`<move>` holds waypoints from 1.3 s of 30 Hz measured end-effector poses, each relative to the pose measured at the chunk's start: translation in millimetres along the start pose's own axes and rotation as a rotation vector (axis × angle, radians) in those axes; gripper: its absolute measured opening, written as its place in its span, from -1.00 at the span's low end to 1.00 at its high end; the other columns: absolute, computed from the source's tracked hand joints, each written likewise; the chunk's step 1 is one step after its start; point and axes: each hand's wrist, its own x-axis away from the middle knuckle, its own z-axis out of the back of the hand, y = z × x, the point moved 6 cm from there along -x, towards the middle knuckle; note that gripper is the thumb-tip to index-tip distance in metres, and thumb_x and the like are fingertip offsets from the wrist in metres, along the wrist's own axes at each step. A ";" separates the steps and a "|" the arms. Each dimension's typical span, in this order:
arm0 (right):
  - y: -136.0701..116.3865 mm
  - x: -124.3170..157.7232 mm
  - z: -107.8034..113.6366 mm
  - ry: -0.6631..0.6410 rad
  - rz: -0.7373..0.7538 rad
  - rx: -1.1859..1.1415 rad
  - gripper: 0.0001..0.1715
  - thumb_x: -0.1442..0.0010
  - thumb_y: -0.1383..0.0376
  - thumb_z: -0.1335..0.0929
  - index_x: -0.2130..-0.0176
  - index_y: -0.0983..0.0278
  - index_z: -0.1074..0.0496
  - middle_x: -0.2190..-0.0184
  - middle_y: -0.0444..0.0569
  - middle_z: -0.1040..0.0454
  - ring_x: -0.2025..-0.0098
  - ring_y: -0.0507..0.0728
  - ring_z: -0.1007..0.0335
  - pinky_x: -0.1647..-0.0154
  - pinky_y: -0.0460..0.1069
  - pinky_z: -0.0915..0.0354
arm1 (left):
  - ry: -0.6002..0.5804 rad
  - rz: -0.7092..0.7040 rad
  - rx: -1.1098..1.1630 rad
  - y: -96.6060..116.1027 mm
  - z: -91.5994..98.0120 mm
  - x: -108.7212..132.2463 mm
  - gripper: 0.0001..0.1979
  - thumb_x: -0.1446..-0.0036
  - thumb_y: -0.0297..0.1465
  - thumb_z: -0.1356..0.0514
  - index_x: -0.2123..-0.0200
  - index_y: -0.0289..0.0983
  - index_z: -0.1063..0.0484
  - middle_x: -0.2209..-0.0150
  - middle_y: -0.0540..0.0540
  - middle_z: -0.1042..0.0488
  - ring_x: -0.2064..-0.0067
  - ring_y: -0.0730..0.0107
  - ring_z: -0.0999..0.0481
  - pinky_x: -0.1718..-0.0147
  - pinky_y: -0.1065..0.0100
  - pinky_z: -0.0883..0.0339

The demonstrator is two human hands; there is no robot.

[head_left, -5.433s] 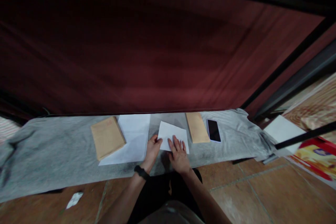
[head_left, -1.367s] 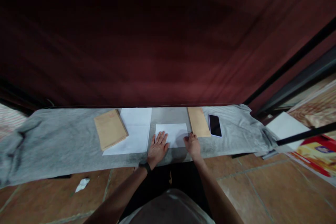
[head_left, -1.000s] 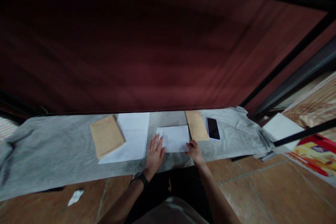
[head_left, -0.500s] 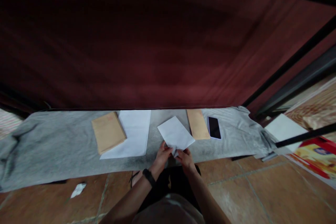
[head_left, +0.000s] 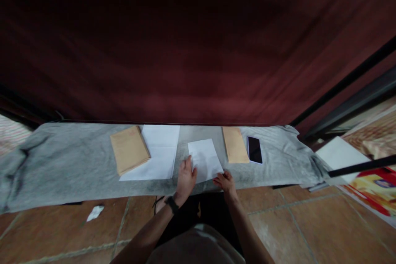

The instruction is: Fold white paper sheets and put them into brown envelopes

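Observation:
A folded white sheet of paper (head_left: pixel 204 159) lies on the grey cloth in front of me. My left hand (head_left: pixel 186 177) rests along its left edge, fingers stretched out and thumb apart, touching the paper. At the near right corner, my right hand (head_left: pixel 225 180) pinches the sheet between thumb and fingers. To the left, large white sheets (head_left: pixel 161 148) lie partly under a stack of brown envelopes (head_left: pixel 129 148). One brown envelope (head_left: pixel 235 145) lies right of the folded sheet, beside a dark-screened phone (head_left: pixel 255 150).
The grey cloth (head_left: pixel 77 161) covers a long narrow surface, with a dark red fabric panel (head_left: pixel 185 70) rising behind it. A crumpled white scrap (head_left: pixel 95 213) lies on the tiled floor (head_left: pixel 272 231). At the right stand a dark bar (head_left: pixel 361 166) and a red-and-yellow package (head_left: pixel 375 192).
The folded sheet has turned to lie straighter. My left hand has moved from the near corner up to its left edge, and my right hand has shifted slightly right.

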 end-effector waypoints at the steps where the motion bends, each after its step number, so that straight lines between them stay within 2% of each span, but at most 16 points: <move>1: 2.1 0.0 -0.5 0.010 -0.014 0.005 -0.39 0.40 0.01 -0.60 0.47 0.22 -0.31 0.67 -0.22 -0.41 0.63 0.09 -0.41 0.56 0.02 -0.45 | 0.016 -0.124 -0.115 9.1 -3.0 1.4 -0.47 -0.25 -0.40 -0.09 -0.28 -0.29 -0.20 -0.16 -0.29 -0.39 -0.22 0.08 -0.37 -0.17 0.05 -0.29; 4: 5.6 0.1 -0.2 0.035 -0.065 0.018 -0.40 0.43 0.03 -0.59 0.45 0.23 -0.34 0.67 -0.22 -0.42 0.63 0.08 -0.42 0.58 -0.02 -0.44 | -0.118 -0.383 -0.348 28.4 -29.1 5.8 -0.48 -0.30 -0.28 -0.08 -0.29 -0.27 -0.22 -0.34 -0.28 -0.20 -0.39 -0.03 -0.10 -0.27 -0.04 -0.15; 6: 4.9 0.0 0.7 0.036 -0.082 0.026 -0.40 0.46 0.04 -0.60 0.46 0.24 -0.36 0.67 -0.22 -0.42 0.63 0.09 -0.43 0.58 -0.03 -0.43 | -0.198 -0.459 -0.448 31.7 -43.8 5.8 -0.50 -0.33 -0.23 -0.05 -0.29 -0.22 -0.25 -0.37 -0.20 -0.18 -0.41 -0.01 -0.06 -0.30 -0.06 -0.10; 8: 3.4 0.2 2.0 0.036 -0.092 0.031 -0.39 0.49 0.04 -0.60 0.47 0.24 -0.37 0.67 -0.22 -0.43 0.63 0.10 -0.44 0.59 -0.03 -0.43 | -0.207 -0.472 -0.517 28.2 -48.3 2.1 -0.51 -0.36 -0.21 -0.01 -0.30 -0.20 -0.25 -0.37 -0.16 -0.19 -0.41 0.06 -0.08 -0.32 -0.04 -0.06; 13: 1.7 4.2 5.7 0.019 -0.101 0.033 -0.39 0.48 0.04 -0.61 0.46 0.27 -0.41 0.65 -0.19 -0.46 0.62 0.09 -0.44 0.57 -0.04 -0.45 | -0.150 -0.467 -0.596 8.3 -29.2 -9.8 -0.45 -0.38 -0.16 0.05 -0.34 -0.26 -0.18 -0.39 -0.18 -0.15 -0.41 0.17 -0.09 -0.35 0.05 0.03; 19: 0.1 8.2 7.9 0.008 -0.100 0.039 -0.37 0.45 0.03 -0.62 0.42 0.28 -0.44 0.61 -0.18 -0.48 0.58 0.08 -0.47 0.50 -0.05 -0.48 | -0.142 -0.463 -0.650 -1.9 -3.7 -5.6 -0.40 -0.35 -0.10 0.01 -0.33 -0.31 -0.20 -0.38 -0.25 -0.15 -0.42 0.09 -0.05 -0.37 0.00 0.14; 23: -0.8 9.9 7.1 0.019 -0.101 0.047 -0.35 0.44 0.03 -0.62 0.37 0.27 -0.46 0.55 -0.16 -0.52 0.55 0.08 -0.49 0.47 -0.04 -0.48 | -0.311 -0.578 -0.554 7.9 -5.9 18.1 -0.42 -0.33 -0.09 -0.04 -0.33 -0.20 -0.20 -0.40 -0.19 -0.13 -0.44 0.14 -0.01 -0.38 -0.05 0.24; 25: -2.1 12.1 7.5 0.026 -0.091 0.045 -0.34 0.45 0.03 -0.63 0.37 0.27 -0.46 0.53 -0.15 -0.54 0.53 0.10 -0.50 0.45 -0.02 -0.48 | -0.375 -0.576 -0.508 12.1 -8.1 27.4 -0.42 -0.32 -0.11 -0.08 -0.33 -0.17 -0.18 -0.40 -0.19 -0.13 -0.43 0.13 -0.01 -0.38 -0.10 0.29; 29: -3.2 20.2 9.3 0.008 -0.095 0.034 -0.36 0.44 0.07 -0.64 0.36 0.27 -0.46 0.48 -0.12 -0.56 0.47 0.13 -0.53 0.40 0.00 -0.50 | -0.378 -0.505 -0.475 16.9 -9.3 30.7 -0.47 -0.32 -0.23 -0.10 -0.31 -0.19 -0.20 -0.37 -0.23 -0.18 -0.42 0.11 -0.07 -0.36 -0.12 0.25; 35: 0.1 32.9 14.0 -0.058 -0.162 0.054 -0.38 0.39 0.10 -0.65 0.33 0.27 -0.48 0.47 -0.11 -0.57 0.43 0.14 -0.53 0.37 0.01 -0.48 | -0.404 -0.552 -0.477 18.8 -9.8 30.1 -0.48 -0.28 -0.42 -0.11 -0.30 -0.22 -0.22 -0.34 -0.22 -0.25 -0.38 0.14 -0.17 -0.35 0.00 0.11; 39: 1.1 33.3 18.5 -0.105 -0.159 0.106 -0.38 0.33 0.08 -0.62 0.28 0.25 -0.46 0.44 -0.10 -0.56 0.41 0.16 -0.52 0.33 0.06 -0.48 | -0.434 -0.546 -0.514 14.8 -10.9 33.4 -0.51 -0.28 -0.58 -0.02 -0.25 -0.25 -0.28 -0.32 -0.21 -0.29 -0.37 0.20 -0.20 -0.33 0.07 0.04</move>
